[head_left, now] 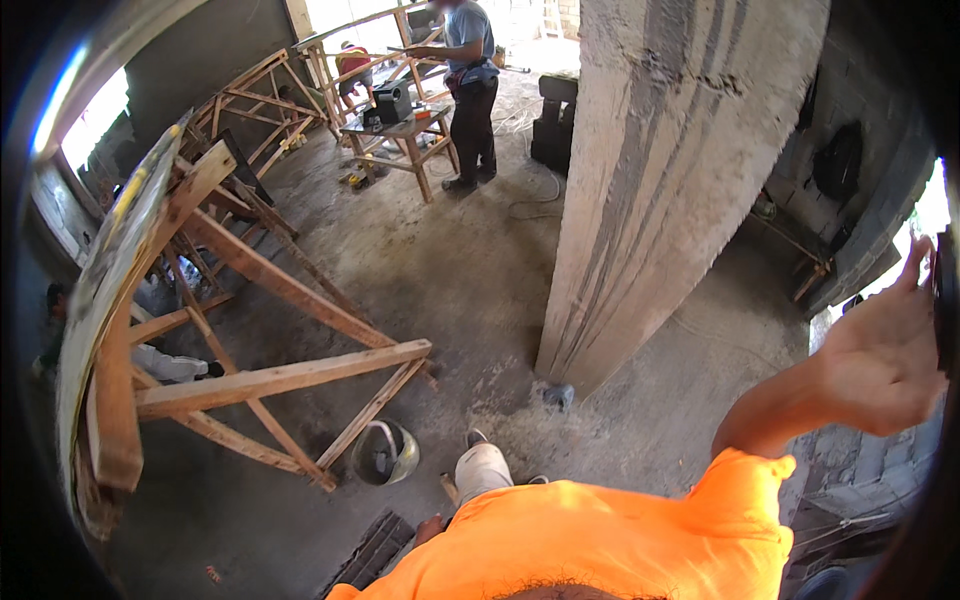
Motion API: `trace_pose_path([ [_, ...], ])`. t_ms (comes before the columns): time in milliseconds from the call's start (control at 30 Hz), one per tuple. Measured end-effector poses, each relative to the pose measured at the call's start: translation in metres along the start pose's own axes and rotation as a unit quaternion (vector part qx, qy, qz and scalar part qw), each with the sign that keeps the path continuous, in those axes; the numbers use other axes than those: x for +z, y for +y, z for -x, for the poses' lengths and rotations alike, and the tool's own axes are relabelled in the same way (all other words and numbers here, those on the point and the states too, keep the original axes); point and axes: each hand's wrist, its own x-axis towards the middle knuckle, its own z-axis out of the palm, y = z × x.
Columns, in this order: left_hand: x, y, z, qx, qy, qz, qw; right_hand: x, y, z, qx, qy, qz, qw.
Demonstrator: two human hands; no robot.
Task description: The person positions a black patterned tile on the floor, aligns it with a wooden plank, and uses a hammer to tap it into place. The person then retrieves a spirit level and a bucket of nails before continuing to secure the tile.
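My right hand (885, 360) is raised at the right edge, with its palm toward me. One digit stretches upward beside a dark thing (944, 300) at the picture's rim; the other fingers are cut off, so its grip cannot be read. Only a small part of my left hand (430, 528) shows past my orange shirt, low by my leg. Next to it is a dark, ridged, block-like thing (372, 550); whether the hand touches it I cannot tell. A bucket (385, 452) stands on the floor ahead of my foot.
A wooden frame (285, 383) leans at the left, with a person's leg (172, 364) behind it. A thick concrete column (665, 190) rises ahead right. Farther off, a person (470, 90) stands by a work table (400, 128), and another (353, 70) bends near more timber frames.
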Motion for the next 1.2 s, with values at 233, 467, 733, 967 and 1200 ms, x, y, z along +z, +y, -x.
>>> trace_pose_path([
  [233, -0.087, 0.144, -0.143, 0.022, -0.053, 0.327, 0.943, 0.059, 0.041, 0.222, 0.077, -0.235, 0.438, 0.864],
  [467, -0.196, 0.508, -0.253, 0.432, 0.055, 0.197, 0.878, 0.095, 0.173, 0.284, 0.140, -0.027, 0.569, 0.810],
  [733, -0.369, 0.779, -0.279, 0.647, 0.187, 0.150, 0.724, 0.089, 0.204, 0.317, 0.040, -0.055, 0.717, 0.693],
  [967, -0.351, 0.725, -0.322, 0.679, 0.211, -0.098, 0.696, 0.164, 0.211, 0.296, -0.054, -0.049, 0.686, 0.724],
  [1200, -0.341, 0.643, -0.310, 0.444, 0.011, -0.026, 0.896, 0.320, 0.293, 0.351, 0.371, 0.094, 0.113, 0.917],
])
